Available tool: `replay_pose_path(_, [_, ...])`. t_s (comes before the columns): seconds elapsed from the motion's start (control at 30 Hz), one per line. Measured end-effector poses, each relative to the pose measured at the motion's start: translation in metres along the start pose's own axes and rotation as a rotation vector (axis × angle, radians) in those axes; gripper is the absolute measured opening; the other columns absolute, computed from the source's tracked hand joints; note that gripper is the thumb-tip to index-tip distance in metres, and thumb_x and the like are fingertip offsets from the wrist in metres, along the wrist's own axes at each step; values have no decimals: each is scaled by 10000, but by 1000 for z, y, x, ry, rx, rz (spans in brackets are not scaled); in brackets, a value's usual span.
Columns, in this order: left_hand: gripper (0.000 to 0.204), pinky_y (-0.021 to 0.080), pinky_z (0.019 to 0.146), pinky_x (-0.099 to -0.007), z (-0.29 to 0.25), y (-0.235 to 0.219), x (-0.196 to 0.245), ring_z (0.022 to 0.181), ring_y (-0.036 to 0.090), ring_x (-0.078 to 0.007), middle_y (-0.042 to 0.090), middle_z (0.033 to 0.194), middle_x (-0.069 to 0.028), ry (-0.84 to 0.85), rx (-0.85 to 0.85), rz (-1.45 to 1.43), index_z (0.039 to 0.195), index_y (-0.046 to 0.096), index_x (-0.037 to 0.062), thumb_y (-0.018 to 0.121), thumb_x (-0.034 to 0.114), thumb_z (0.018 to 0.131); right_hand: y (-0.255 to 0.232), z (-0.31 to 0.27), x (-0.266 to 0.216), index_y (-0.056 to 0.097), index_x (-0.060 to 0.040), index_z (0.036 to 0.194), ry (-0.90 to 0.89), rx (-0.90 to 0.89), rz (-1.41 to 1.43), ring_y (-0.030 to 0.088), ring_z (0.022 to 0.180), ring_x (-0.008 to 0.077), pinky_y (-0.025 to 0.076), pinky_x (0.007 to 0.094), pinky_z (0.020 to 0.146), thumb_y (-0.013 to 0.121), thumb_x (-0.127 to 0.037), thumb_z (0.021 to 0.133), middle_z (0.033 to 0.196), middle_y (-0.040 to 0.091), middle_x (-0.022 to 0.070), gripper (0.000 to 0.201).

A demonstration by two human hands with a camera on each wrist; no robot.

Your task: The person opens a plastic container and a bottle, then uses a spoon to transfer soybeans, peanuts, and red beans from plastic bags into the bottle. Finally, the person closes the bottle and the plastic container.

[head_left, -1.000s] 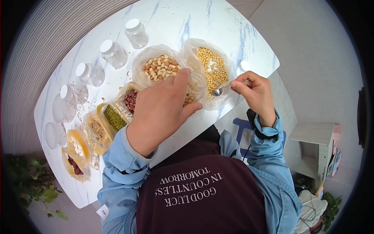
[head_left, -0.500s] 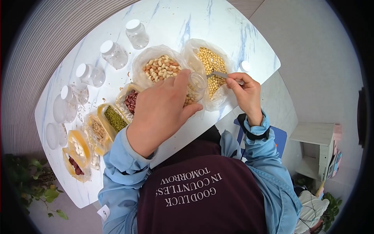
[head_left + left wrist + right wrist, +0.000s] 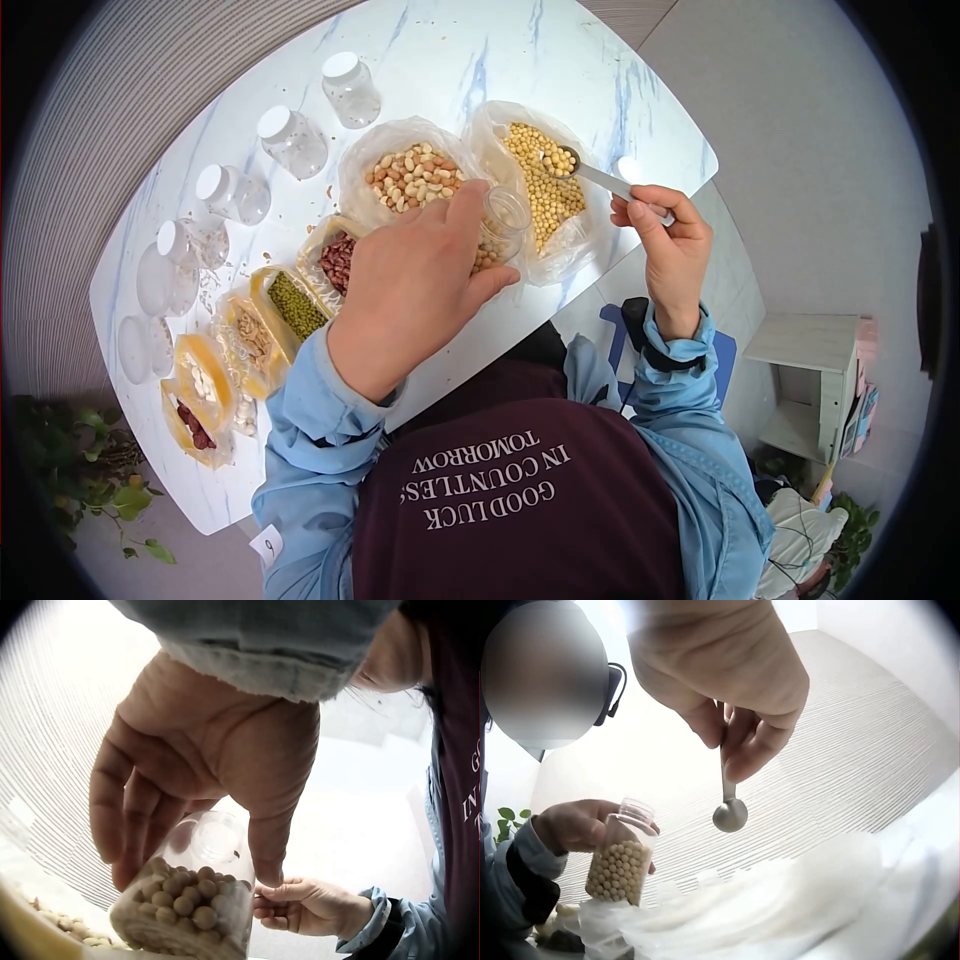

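Observation:
My left hand (image 3: 405, 280) grips a clear jar (image 3: 634, 836) with its fingers and thumb on either side. Its mouth is uncapped, and soybeans (image 3: 184, 900) fill a good part of it. Between thumb and fingers of my right hand (image 3: 672, 240) is the handle of a metal spoon (image 3: 730, 814). In the head view the spoon's bowl carries several soybeans over the right side of an open plastic bag (image 3: 487, 122). That bag holds loose soybeans (image 3: 548, 205) and lies just right of the jar.
A bag of peanuts (image 3: 415, 175) lies beside the soybeans. Bags of red beans (image 3: 337, 260), green beans (image 3: 295, 303) and other dry foods line the near left edge. Several white-lidded jars (image 3: 292, 142) stand along the far left, and a white lid (image 3: 628, 168) lies at right.
My right hand dipped the spoon into the soybeans, then drew it back to the right, its bowl now loaded. The left hand and jar have stayed in place.

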State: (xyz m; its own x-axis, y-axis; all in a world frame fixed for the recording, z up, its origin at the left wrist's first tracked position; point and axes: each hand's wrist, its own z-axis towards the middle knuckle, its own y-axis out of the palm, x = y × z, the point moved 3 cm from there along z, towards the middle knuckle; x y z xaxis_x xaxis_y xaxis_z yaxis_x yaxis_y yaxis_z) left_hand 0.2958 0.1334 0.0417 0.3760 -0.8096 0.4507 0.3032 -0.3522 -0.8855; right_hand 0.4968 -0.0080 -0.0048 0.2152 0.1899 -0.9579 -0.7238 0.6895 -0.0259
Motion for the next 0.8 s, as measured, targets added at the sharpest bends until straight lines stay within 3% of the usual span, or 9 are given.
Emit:
replay_pose_path(0.23, [673, 510, 709, -384, 0, 0, 1, 893, 638, -321, 644, 1007, -160, -23, -15, 6, 1259, 459, 38, 714, 393, 748, 18, -13, -44, 622, 56, 989, -133, -140, -120, 652, 803, 161, 522, 254, 720, 640, 6, 847, 886, 674, 126, 151])
replay_pose_path(0.33, [668, 509, 698, -384, -1, 0, 3, 876, 639, -320, 647, 977, -151, -9, 10, 4, 1255, 459, 39, 713, 393, 749, 23, -14, -55, 641, 49, 947, -384, -243, -392, 658, 775, 181, 516, 258, 682, 657, 5, 826, 856, 677, 123, 129])
replay_pose_path(0.37, [667, 509, 694, -384, -1, 0, 3, 871, 639, -320, 647, 968, -149, -18, -2, 9, 1255, 458, 42, 713, 393, 749, 28, -15, -62, 659, 38, 894, -425, -258, -482, 662, 770, 218, 516, 269, 651, 690, 23, 749, 851, 677, 127, 150])
replay_pose_path(0.5, [668, 507, 681, -386, 0, -1, 2, 854, 640, -319, 647, 941, -144, -41, -23, 16, 1258, 453, 49, 713, 396, 749, 43, -20, -79, 664, 30, 853, -868, -389, -807, 658, 791, 252, 525, 278, 637, 694, 11, 620, 870, 679, 129, 236])
replay_pose_path(0.6, [672, 507, 680, -386, 1, 0, 2, 854, 641, -317, 648, 939, -143, -53, -36, 14, 1260, 450, 49, 712, 399, 749, 44, -21, -80, 665, 27, 858, -1011, -423, -847, 657, 806, 253, 529, 285, 643, 685, 3, 632, 879, 679, 132, 228])
replay_pose_path(0.7, [673, 508, 683, -385, 0, 0, 3, 858, 641, -315, 648, 946, -144, -36, -22, 19, 1258, 451, 45, 711, 400, 750, 41, -22, -85, 666, 19, 871, -1006, -396, -866, 656, 817, 258, 532, 298, 647, 682, -2, 632, 899, 680, 139, 241])
replay_pose_path(0.8, [669, 509, 687, -385, 0, -1, 3, 865, 641, -315, 649, 960, -149, -15, 2, 12, 1255, 455, 43, 711, 400, 750, 31, -16, -77, 665, 6, 899, -946, -261, -870, 654, 817, 257, 528, 306, 650, 675, 17, 662, 898, 682, 126, 238])
